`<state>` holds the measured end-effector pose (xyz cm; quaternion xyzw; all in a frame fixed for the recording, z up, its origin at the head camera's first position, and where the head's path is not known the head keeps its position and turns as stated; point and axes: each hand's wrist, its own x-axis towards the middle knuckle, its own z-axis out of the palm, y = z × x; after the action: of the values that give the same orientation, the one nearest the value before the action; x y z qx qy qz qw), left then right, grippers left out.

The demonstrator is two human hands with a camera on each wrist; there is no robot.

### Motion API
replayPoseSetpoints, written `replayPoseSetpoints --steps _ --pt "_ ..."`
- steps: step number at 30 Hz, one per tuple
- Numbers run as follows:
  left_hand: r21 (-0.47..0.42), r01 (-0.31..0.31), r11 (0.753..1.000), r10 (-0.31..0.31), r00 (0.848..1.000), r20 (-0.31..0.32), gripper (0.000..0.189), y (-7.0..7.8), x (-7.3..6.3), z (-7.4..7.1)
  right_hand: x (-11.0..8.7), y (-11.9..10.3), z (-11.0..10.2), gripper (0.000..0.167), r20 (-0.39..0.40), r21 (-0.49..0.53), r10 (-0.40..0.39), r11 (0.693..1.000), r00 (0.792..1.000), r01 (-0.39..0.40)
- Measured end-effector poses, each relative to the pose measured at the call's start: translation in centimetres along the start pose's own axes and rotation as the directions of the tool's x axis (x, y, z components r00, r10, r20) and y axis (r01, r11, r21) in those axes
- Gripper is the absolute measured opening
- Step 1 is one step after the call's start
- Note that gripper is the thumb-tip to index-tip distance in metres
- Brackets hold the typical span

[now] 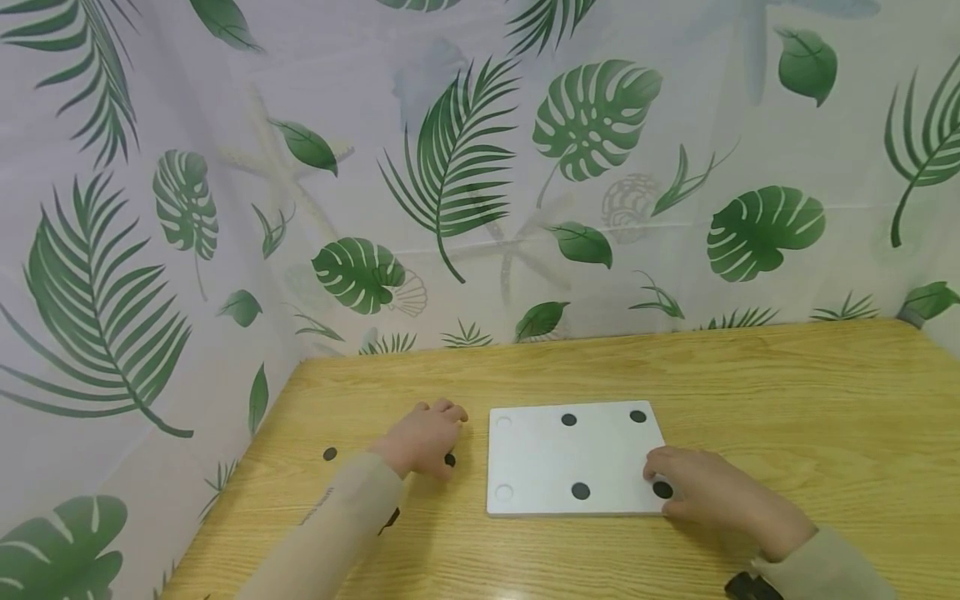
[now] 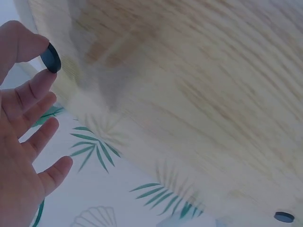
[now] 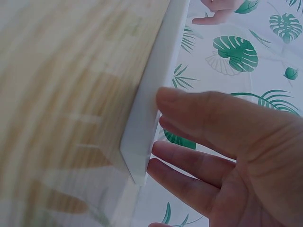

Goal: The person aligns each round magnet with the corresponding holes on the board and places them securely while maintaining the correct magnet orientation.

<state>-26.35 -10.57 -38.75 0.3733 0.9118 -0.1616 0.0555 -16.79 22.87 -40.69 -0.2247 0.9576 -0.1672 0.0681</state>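
Between thumb and index finger, my left hand (image 1: 426, 437) pinches a small black disc (image 2: 51, 58), held on edge above the table left of the board. A flat white board (image 1: 532, 458) lies on the table, with several black discs in its middle and right recesses. Its two left recesses (image 1: 503, 492) hold no disc. At the board's near right corner, my right hand (image 1: 708, 492) has its thumb and fingers around a disc (image 1: 662, 489) that sits there. The right wrist view shows the fingertips against the board's edge (image 3: 147, 123), and no disc is visible there.
Another black disc (image 1: 330, 454) lies on the wood-grain table (image 1: 787, 417) left of my left forearm. A white cloth (image 1: 480, 183) with green leaf prints hangs behind the table and along its left side.
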Motion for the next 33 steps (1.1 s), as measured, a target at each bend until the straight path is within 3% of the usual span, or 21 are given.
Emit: replayPoseSetpoints --steps 15,24,33 --pt "0.047 -0.09 0.995 0.091 0.996 -0.011 0.029 1.9 0.1 -1.7 0.2 -0.1 0.0 0.027 0.01 0.0 0.024 1.0 1.0 -0.024" --pt "0.117 -0.174 0.978 0.181 0.982 -0.053 0.018 3.5 0.5 -2.1 0.1 -0.1 0.0 0.026 0.016 -0.01 0.026 1.0 1.0 -0.026" --pt "0.103 -0.188 0.977 0.188 0.982 0.004 0.02 4.8 1.0 -2.5 0.1 -0.2 0.0 0.027 0.017 -0.016 0.028 0.999 0.999 -0.028"
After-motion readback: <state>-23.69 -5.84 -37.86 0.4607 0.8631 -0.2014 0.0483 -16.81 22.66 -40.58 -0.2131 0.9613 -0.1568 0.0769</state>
